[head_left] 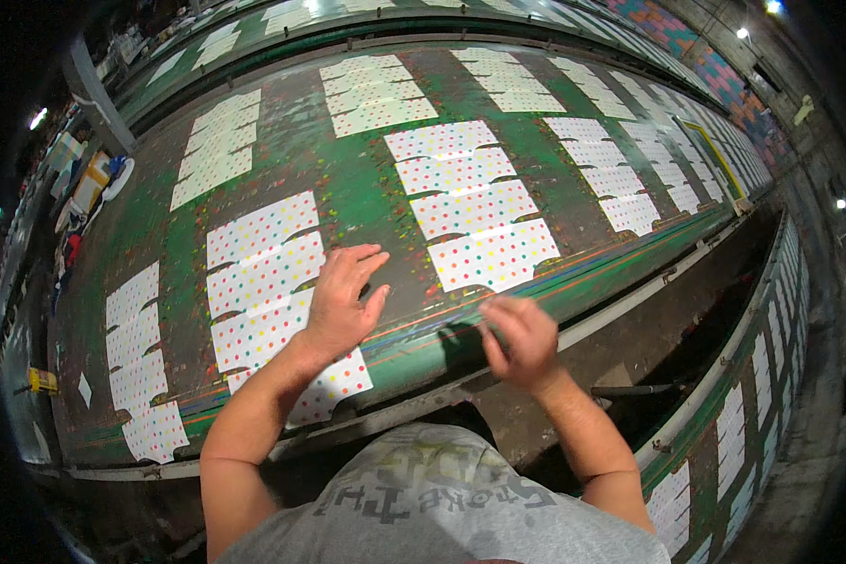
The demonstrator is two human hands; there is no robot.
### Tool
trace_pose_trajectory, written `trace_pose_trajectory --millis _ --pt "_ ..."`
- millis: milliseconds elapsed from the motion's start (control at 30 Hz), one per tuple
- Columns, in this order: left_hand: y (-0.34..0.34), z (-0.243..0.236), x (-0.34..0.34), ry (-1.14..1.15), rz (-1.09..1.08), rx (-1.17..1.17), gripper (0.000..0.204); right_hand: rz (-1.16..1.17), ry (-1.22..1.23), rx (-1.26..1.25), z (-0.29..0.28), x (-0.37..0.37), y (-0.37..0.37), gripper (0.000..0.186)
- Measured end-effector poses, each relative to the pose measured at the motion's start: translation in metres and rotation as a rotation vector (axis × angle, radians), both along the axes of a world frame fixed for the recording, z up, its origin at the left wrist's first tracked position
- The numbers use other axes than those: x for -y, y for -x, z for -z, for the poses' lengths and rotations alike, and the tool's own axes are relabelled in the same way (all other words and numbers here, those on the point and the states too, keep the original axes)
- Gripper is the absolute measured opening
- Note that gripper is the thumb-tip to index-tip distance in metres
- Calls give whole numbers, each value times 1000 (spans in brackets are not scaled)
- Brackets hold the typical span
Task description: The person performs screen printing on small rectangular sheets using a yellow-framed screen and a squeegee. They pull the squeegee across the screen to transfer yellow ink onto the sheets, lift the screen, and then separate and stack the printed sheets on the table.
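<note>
My left hand (341, 299) hovers over a column of white dotted cut pieces (263, 273), its fingers stretched out and thumb apart, holding nothing visible. The pieces look like flat fabric panels with red, green, yellow and orange dots. Part of the lowest panel (334, 387) shows beyond my left forearm, reaching over the table's near edge. My right hand (524, 343) is raised above that edge, its fingers bent and smeared by motion. Closest to it lies the bottom panel (493, 254) of the middle column, flat on the long green table (371, 202).
More dotted panels (606, 174) lie in columns to the right, with paler ones (376, 92) along the far side. A metal rail (451, 390) edges the table near me. Another panel-covered table (705, 442) stands at right. A yellow frame (714, 155) sits at the table's right end.
</note>
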State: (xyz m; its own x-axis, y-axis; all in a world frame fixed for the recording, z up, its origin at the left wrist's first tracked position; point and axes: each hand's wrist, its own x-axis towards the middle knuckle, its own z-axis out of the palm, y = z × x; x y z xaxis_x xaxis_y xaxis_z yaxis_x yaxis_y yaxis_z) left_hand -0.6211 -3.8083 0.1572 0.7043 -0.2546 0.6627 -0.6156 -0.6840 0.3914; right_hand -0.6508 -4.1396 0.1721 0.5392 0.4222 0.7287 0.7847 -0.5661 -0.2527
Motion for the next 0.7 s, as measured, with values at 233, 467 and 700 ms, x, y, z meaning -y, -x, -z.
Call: trace_pose_trajectory --millis 233,467,700 --pt "-80 56 49 -155 -219 -171 62 57 -8 50 -12 82 -142 29" --pt "-111 109 89 -186 -700 -306 58 140 77 -122 10 129 -299 13" --pt "-111 106 98 -211 -842 -231 64 247 216 -229 38 91 -468 14"
